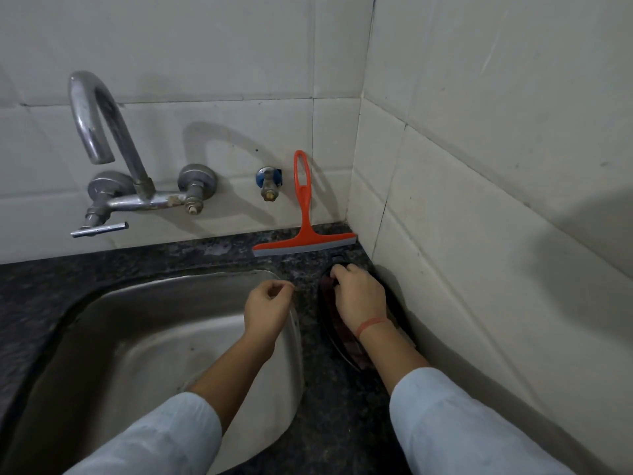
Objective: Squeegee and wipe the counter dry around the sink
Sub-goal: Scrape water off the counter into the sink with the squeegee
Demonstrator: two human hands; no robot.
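An orange squeegee (303, 231) stands with its blade on the dark granite counter (308, 389) and its handle leaning against the tiled back wall, near the corner. In front of it, to the right of the steel sink (144, 337), lies a dark reddish cloth (356, 358). My right hand (359, 296) rests on the cloth, and its curled fingertips grip the cloth's far end. My left hand (269, 308) hovers over the sink's right rim with loosely curled fingers and holds nothing. Most of the cloth is hidden under my right hand and wrist.
A metal faucet (113, 173) with a curved spout juts from the back wall over the sink. A small blue tap (269, 183) sits left of the squeegee handle. The tiled side wall (479, 234) closes off the counter just right of the cloth.
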